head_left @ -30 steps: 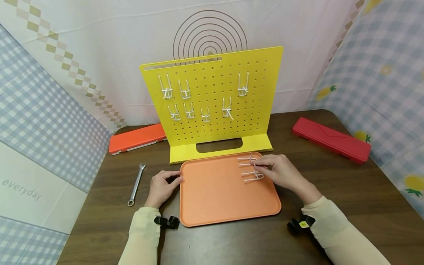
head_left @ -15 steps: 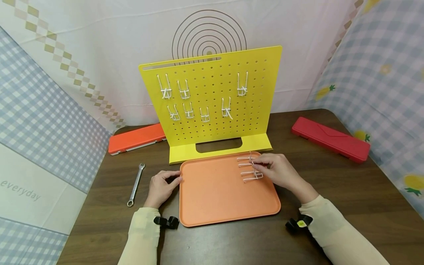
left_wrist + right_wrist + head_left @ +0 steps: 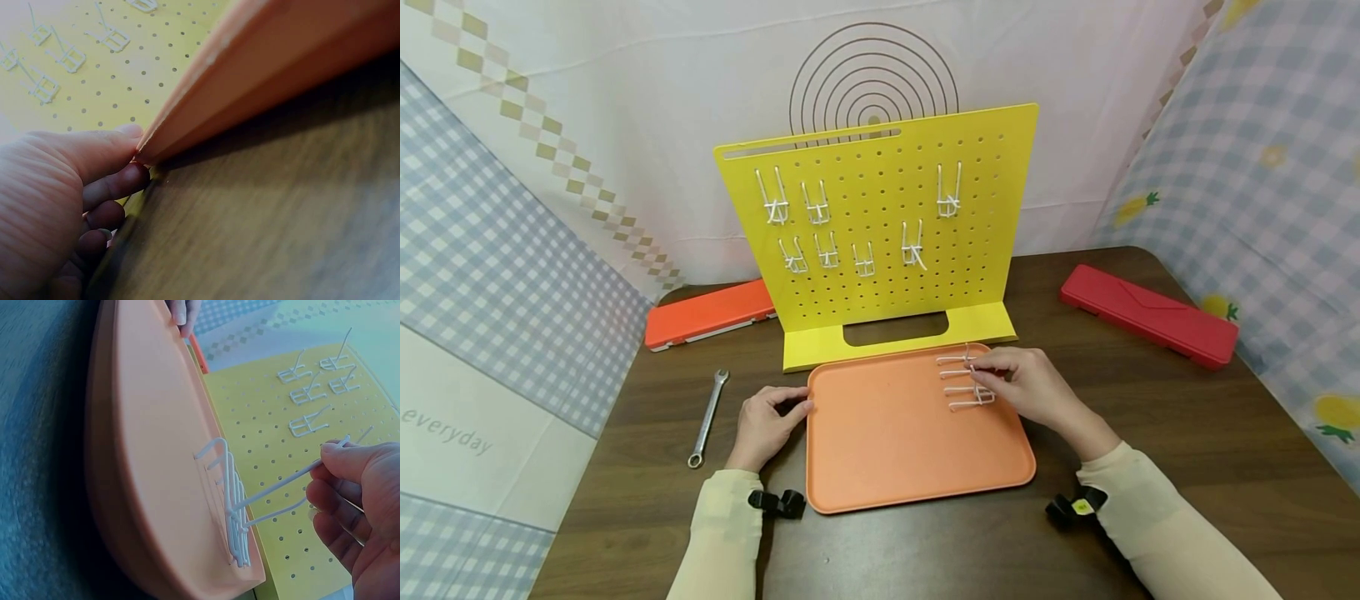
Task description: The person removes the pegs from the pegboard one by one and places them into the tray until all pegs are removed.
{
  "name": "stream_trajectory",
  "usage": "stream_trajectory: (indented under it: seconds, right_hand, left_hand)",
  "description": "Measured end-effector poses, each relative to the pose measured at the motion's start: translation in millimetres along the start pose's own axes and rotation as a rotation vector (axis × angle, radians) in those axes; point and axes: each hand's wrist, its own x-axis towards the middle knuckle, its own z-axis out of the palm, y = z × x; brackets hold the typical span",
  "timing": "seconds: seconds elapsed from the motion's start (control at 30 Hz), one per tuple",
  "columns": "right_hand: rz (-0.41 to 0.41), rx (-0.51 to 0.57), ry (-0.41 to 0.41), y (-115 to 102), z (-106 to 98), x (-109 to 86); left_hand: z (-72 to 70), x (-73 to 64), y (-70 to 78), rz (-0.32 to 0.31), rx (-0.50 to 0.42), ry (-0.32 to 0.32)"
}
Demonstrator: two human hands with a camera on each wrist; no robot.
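Note:
My left hand point(image 3: 762, 425) grips the left edge of an orange tray point(image 3: 910, 450). In the left wrist view the thumb point(image 3: 109, 147) lies at the top of the rim, with the index finger below it. At the tray's far right corner, my right hand point(image 3: 1033, 387) pinches the projecting prong of a white wire pegboard hook point(image 3: 275, 485) between thumb and index finger. Two such hooks lie side by side there, the nearer hook point(image 3: 973, 398) in plain sight, the farther one partly behind the fingers. Behind the tray stands a yellow pegboard point(image 3: 880, 287) carrying several white hooks point(image 3: 947, 200).
A metal wrench point(image 3: 707, 421) lies left of the tray on the dark wooden table point(image 3: 880, 550). An orange-red flat case point(image 3: 711, 315) sits at the back left, partly behind the pegboard. A red case point(image 3: 1150, 315) rests at the right.

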Motion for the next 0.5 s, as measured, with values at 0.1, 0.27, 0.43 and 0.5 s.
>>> stream_trajectory:
  seconds: [0.1,0.27,0.43,0.5]
  right_hand:
    - [0.000,0.003,-0.002,-0.3,-0.3,-0.2]
    - [0.007,0.005,-0.005,-0.7,-0.5,-0.4]
    - [0.009,0.004,-0.008,-1.1,-0.9,-0.1]
    - [0.008,0.003,-0.011,-1.2,-1.0,0.0]
  left_hand:
    - [-0.1,-0.1,-0.1,-0.001,0.000,-0.001]
    - [-0.2,-0.1,-0.1,0.000,-0.002,-0.002]
    - [-0.1,0.0,-0.2,-0.002,0.001,-0.002]
    - [-0.1,0.1,-0.2,-0.004,0.001,-0.001]
